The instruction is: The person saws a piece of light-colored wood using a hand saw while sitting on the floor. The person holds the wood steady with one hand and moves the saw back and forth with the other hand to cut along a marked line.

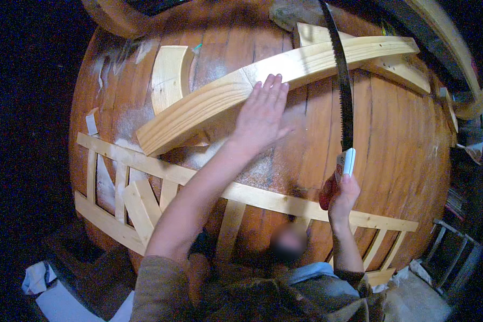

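My left hand [261, 114] lies flat, fingers extended, on a long wooden beam [201, 108] that looks bowed in this lens. A pencil-like line crosses the beam near my fingertips. In my right hand [346, 197] is the red and white handle of a handsaw [346, 108]. Its dark toothed blade points away from me and passes over the beam's right part; whether the teeth touch the wood I cannot tell. Under the beam's right end lies a wooden block [402, 74], and a short board [169, 76] lies beyond its left part.
A ladder-like wooden frame [273, 199] spans the plank surface [398, 141] nearest me, with a loose wood piece [141, 205] leaning across its left part. Pale sawdust [257, 169] is scattered around the beam. A metal rack [451, 253] stands at the lower right.
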### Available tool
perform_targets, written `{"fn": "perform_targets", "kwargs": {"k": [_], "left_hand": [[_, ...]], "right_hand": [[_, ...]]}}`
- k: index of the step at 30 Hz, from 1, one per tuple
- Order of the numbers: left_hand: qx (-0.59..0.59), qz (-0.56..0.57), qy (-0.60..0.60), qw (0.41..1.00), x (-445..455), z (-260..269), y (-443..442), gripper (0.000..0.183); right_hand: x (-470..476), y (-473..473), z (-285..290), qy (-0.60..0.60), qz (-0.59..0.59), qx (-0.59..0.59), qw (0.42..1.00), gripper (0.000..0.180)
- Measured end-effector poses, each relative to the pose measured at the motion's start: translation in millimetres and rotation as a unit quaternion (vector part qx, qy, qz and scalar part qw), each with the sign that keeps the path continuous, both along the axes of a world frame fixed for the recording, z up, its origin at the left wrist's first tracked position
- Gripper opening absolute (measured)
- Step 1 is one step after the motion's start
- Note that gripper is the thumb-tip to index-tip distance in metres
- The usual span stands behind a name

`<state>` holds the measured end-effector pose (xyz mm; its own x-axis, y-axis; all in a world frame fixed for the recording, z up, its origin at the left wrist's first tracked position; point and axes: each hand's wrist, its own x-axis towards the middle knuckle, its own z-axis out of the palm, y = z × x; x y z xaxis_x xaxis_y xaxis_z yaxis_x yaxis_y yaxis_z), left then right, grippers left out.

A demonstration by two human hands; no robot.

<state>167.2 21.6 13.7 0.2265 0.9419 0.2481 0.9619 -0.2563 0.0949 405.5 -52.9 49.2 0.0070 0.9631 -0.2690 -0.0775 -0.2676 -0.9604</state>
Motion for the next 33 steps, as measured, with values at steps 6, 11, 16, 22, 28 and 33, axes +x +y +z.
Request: {"fn": "perform_targets", "kwargs": {"k": [6, 11, 16, 22, 28, 33], "left_hand": [[-0.047, 0.082, -0.093, 0.991, -34, 9, 20, 0.082], [-0.009, 0.353, 0.124, 0.927, -225, -6, -32, 0.067], [-0.068, 0.187, -0.031, 0.980, -138, 25, -25, 0.084], [-0.108, 0.197, 0.019, 0.974, -98, 23, -32, 0.092], [-0.088, 0.198, 0.004, 0.976, -100, 19, -35, 0.085], [-0.104, 0.202, 0.003, 0.974, -90, 26, -26, 0.074]], "right_hand": [[11, 1, 4, -0.042, -0.026, 0.030, 0.998, 0.041], [1, -10, 1, -0.017, 0.073, -0.007, 0.997, 0.020], [-18, -1, -18, -0.128, 0.184, -0.012, 0.974, 0.025], [-32, -8, -40, -0.176, 0.235, -0.010, 0.956, 0.024], [-35, -13, -44, -0.194, 0.230, -0.018, 0.953, 0.023], [-24, -19, -50, -0.249, 0.238, 0.031, 0.938, 0.022]]}}
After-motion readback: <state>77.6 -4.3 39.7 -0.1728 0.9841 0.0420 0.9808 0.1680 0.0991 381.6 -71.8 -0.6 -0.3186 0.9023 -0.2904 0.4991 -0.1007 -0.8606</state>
